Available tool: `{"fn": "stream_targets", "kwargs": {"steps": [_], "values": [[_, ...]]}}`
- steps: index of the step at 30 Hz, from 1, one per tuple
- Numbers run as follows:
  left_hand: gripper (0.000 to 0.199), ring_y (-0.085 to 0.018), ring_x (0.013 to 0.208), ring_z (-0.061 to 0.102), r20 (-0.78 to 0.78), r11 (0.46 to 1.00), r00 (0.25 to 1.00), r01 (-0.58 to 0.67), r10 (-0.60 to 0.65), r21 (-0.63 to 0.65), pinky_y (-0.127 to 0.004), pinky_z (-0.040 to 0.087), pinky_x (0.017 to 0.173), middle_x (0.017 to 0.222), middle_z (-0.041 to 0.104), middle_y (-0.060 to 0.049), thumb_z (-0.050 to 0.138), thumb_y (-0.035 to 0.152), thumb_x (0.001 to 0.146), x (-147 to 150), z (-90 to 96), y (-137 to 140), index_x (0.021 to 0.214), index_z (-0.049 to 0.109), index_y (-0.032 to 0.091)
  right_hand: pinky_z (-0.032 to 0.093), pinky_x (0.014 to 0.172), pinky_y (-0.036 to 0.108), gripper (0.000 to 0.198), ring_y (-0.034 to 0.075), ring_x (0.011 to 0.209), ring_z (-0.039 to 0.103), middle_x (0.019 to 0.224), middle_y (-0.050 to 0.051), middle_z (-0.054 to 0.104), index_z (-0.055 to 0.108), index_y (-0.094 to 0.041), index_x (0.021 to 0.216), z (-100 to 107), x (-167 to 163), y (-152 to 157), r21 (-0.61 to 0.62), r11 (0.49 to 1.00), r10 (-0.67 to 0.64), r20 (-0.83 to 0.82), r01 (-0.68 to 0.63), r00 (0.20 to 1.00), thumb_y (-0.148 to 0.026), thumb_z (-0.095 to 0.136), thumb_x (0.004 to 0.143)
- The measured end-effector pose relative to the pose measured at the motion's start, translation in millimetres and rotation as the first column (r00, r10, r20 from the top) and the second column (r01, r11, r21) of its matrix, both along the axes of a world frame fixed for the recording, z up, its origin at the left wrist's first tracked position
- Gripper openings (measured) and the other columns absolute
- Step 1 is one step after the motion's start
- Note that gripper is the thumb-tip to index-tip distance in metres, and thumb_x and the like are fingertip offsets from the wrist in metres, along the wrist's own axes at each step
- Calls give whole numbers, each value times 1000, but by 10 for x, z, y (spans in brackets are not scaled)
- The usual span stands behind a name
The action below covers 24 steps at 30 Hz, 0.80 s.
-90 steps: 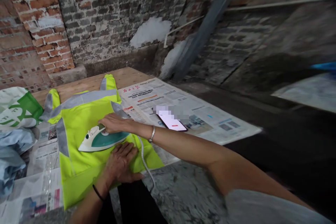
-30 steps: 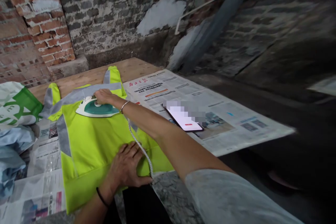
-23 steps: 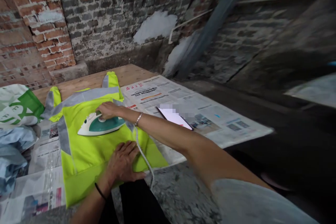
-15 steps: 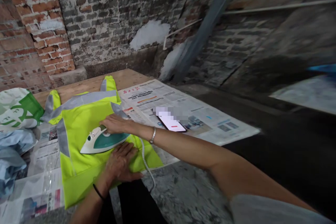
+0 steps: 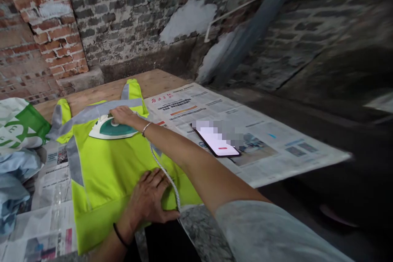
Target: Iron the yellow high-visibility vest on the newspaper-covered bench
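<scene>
A bright yellow safety vest (image 5: 113,168) with grey bands lies spread out in front of me. My right hand (image 5: 124,115) is wrapped round the handle of a white and green clothes iron (image 5: 115,129), whose sole rests on the upper part of the vest, pointing left. From the iron a pale cord (image 5: 167,177) runs down past my wrist towards the near edge. My left hand (image 5: 152,196) lies flat on the lower hem of the vest, fingers spread and thumb out to the right.
Newspaper (image 5: 285,133) covers the wooden table (image 5: 150,80). A lit phone (image 5: 219,143) lies on it to the right. At the left are a green and white bag (image 5: 29,125) and light blue cloth (image 5: 16,176). A brick wall (image 5: 123,20) stands behind.
My right hand has pushed the iron away from me, up the vest towards the grey band. My left hand stays on the hem. The view has shifted slightly.
</scene>
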<state>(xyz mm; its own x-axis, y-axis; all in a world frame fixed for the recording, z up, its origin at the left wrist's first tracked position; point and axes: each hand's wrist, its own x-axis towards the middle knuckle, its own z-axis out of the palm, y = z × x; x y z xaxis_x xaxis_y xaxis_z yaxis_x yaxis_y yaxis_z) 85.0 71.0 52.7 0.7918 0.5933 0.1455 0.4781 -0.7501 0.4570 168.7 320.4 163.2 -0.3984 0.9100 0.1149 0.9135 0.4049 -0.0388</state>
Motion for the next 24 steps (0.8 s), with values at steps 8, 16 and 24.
{"fn": "stream_targets", "kwargs": {"steps": [8,16,24], "values": [[91,-30,150,34,5,1000,1000,-4,4,12,-45,22,127,159,41,-13,72,65,79,-6,5,7,150,45,17,49,85,29,42,28,114,66,119,13,72,73,-19,122,141,12,-154,-131,991,37,33,-32,999,-37,74,85],[95,-33,150,34,-33,999,999,6,-5,47,-49,25,126,160,39,-16,76,62,76,-35,-64,58,152,42,17,46,72,26,27,26,103,70,104,7,76,77,-24,108,170,171,-1158,-207,949,252,49,-237,966,-37,73,85],[94,-35,149,36,-31,997,1000,-1,3,78,-51,27,124,158,41,-17,76,62,75,-30,-86,70,150,44,15,47,79,29,38,29,107,69,107,11,75,71,-22,125,138,165,-1341,-144,970,210,90,-196,974,-37,70,90]]}}
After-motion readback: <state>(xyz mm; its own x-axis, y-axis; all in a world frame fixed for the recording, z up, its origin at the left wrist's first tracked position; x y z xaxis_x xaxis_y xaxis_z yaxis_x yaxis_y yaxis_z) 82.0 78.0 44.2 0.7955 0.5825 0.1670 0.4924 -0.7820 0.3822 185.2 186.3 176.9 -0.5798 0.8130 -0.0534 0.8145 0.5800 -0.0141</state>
